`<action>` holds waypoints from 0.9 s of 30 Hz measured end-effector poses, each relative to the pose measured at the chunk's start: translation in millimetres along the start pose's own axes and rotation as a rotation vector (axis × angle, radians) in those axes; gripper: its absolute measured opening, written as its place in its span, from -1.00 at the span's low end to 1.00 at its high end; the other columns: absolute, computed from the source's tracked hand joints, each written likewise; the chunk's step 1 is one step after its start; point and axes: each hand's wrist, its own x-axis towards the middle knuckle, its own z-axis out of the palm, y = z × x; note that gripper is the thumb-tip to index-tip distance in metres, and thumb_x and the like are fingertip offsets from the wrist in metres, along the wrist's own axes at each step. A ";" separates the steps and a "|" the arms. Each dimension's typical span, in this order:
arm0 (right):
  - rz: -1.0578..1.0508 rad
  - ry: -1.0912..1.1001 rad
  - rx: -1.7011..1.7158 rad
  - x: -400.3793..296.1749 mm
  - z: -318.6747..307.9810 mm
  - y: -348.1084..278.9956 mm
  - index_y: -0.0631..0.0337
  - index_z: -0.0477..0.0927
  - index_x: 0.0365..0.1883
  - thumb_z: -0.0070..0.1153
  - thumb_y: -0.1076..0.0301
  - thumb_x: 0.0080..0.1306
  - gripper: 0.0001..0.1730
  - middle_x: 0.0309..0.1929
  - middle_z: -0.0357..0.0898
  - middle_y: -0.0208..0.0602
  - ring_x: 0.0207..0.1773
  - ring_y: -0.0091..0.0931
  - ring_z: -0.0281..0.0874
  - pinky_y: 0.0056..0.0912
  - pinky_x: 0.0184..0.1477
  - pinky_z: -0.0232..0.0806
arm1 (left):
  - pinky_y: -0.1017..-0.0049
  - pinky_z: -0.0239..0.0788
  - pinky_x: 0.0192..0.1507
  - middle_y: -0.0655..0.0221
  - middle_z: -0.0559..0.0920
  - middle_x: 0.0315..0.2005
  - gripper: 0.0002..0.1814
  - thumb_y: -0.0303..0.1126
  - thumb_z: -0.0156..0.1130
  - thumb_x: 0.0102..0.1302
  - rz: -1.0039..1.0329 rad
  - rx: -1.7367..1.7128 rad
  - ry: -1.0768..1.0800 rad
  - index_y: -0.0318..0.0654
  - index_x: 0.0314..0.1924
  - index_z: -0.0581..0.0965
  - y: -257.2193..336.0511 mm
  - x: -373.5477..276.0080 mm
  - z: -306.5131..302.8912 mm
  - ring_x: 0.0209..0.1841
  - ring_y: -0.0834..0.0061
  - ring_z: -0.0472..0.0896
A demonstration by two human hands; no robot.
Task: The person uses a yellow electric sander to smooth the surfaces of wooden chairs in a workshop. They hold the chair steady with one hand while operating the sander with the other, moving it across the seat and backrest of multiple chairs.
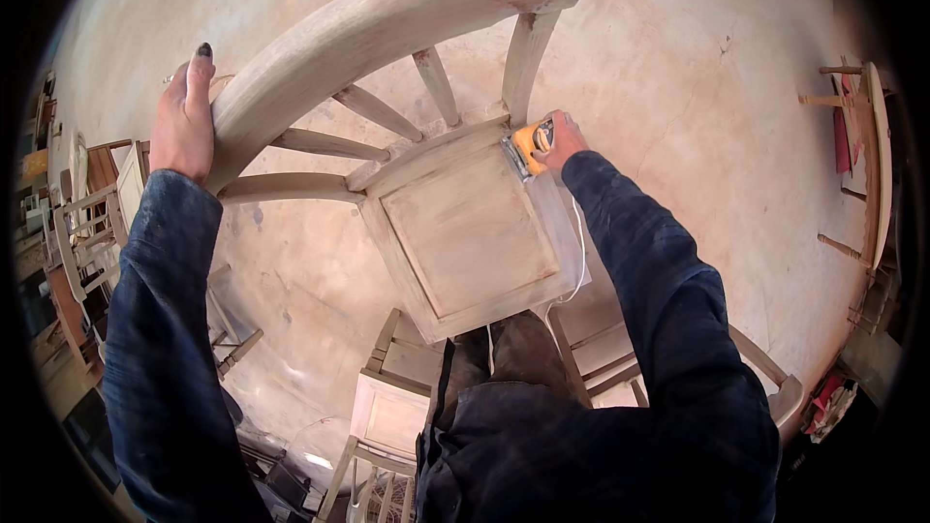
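A pale, worn wooden chair stands before me, its thick curved top rail (396, 22) carried on several slats (381, 113) above a square framed seat (468, 240). My left hand (183, 123) holds the left end of that rail, thumb upward; some of its fingers are hidden. In my right hand (568, 142) is a yellow electric sander (528, 144) with a dark grip. The sander sits at the seat's right edge, close to the foot of the right back post (527, 65). From there a white cord (581, 247) hangs down past the seat's side.
Wooden chairs stand at the left (91, 240) and near my legs, including one with a pale seat (389, 410). On the far right is a wooden table on its side (875, 167). Furniture pieces crowd the left rim. The floor (697, 73) is stained and cracked.
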 end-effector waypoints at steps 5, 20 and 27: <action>0.114 0.019 0.128 -38.6 7.0 31.2 0.31 0.24 0.10 0.49 0.16 -0.09 -0.11 -0.01 0.39 0.15 0.11 -0.02 0.39 -0.08 0.15 0.31 | 0.40 0.12 0.32 0.00 0.58 0.10 -0.18 0.24 -0.18 0.42 0.044 -0.002 -0.018 -0.48 0.18 0.46 -15.3 11.7 -0.8 0.23 0.16 0.47; 0.788 0.461 0.340 -348.9 103.5 130.7 0.31 0.28 0.03 0.53 0.17 -0.16 -0.12 -0.04 0.38 0.04 0.03 -0.14 0.45 -0.16 0.07 0.37 | 0.45 0.09 0.34 0.00 0.50 0.20 -0.12 0.25 -0.15 0.40 0.117 -0.089 -0.131 -0.55 0.25 0.40 -81.0 82.8 10.6 0.29 0.26 0.42; 1.054 0.861 0.560 -370.2 173.4 41.4 0.34 0.25 0.03 0.52 0.19 -0.11 -0.14 -0.01 0.37 0.06 0.02 -0.14 0.46 -0.13 0.06 0.36 | 0.41 0.13 0.32 -0.03 0.52 0.17 -0.08 0.29 -0.14 0.35 0.094 0.015 -0.209 -0.57 0.23 0.42 -82.7 136.6 17.5 0.26 0.25 0.45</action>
